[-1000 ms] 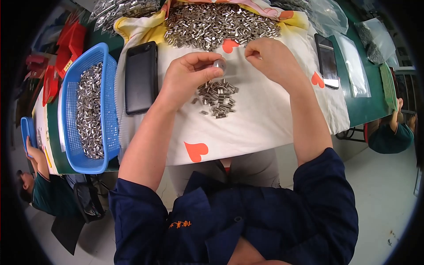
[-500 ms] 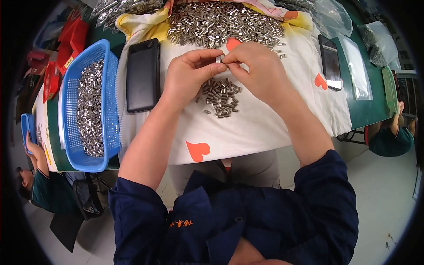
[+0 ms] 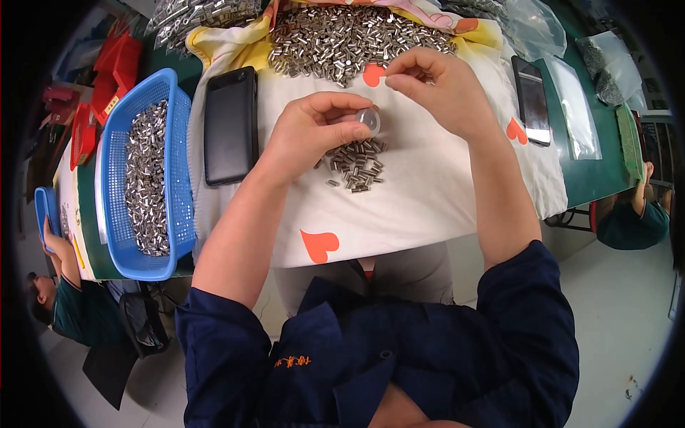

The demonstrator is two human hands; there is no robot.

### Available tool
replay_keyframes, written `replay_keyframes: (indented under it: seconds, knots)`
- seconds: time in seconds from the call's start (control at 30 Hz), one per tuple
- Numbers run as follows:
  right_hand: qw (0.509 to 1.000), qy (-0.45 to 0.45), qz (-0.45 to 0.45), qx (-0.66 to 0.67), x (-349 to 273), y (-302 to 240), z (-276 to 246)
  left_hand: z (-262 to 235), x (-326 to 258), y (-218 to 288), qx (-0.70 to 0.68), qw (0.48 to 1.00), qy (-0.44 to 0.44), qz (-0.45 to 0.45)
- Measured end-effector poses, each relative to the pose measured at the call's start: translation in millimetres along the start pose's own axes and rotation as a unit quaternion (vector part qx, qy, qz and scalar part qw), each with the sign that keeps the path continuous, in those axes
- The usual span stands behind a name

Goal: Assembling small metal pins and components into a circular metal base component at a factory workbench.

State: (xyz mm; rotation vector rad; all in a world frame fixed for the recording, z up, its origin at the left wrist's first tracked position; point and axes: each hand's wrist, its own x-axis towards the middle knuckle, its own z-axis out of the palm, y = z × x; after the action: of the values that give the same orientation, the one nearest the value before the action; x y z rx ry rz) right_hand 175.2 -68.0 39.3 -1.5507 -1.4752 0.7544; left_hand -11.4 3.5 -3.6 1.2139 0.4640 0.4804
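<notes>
My left hand (image 3: 308, 128) pinches a round metal disc (image 3: 369, 120) between thumb and fingers; a small hole shows near its middle. To the right and a bit farther off, my right hand (image 3: 449, 89) is closed with thumb and forefinger together. Whatever its fingertips may hold is too small to make out. Beneath the left hand lies a small pile of short metal cylinders (image 3: 357, 168) on a white cloth (image 3: 421, 207). A much larger heap of the same cylinders (image 3: 349, 39) spreads over the cloth's far end.
A blue plastic basket (image 3: 173, 171) of metal cylinders stands at left, beside a black wallet-like case (image 3: 230, 125). On the right are a phone (image 3: 531, 100) and clear plastic bags (image 3: 574, 107). Red bins (image 3: 118, 60) sit far left. Other people sit at both sides.
My hands were together at the disc and have parted. The right hand moved right and away; the left came slightly nearer and turned the disc's face into view.
</notes>
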Motion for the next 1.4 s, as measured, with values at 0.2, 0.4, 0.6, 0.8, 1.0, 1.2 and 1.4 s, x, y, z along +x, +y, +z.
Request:
replay_keyframes:
  seconds: [0.2,0.4,0.6,0.8,1.0,1.2,1.4]
  knots:
    - [1.0,0.002,0.015,-0.005,0,1,6,-7,-1,-2,-0.156,0.985,-0.047,0.05]
    - [0.999,-0.022,0.038,0.021,0,8,13,0,0,-5,-0.286,0.956,-0.051,0.047]
    - [0.995,0.067,-0.007,0.076,-21,-20,22,-5,-3,-2,-0.315,0.949,-0.015,0.029]
    - [0.991,0.108,-0.073,0.015,-38,-16,35,-3,0,-1,-0.232,0.972,0.025,0.029]
    - [0.992,0.128,-0.01,-0.002,-61,-5,24,26,-6,25,0.15,0.988,0.038,-0.02]
    - [0.977,0.208,0.049,-0.001,-95,33,6,79,12,32,0.632,0.725,-0.171,0.212]
    - [0.98,0.196,0.021,0.029,-112,32,3,94,18,43,0.656,0.718,-0.194,0.131]
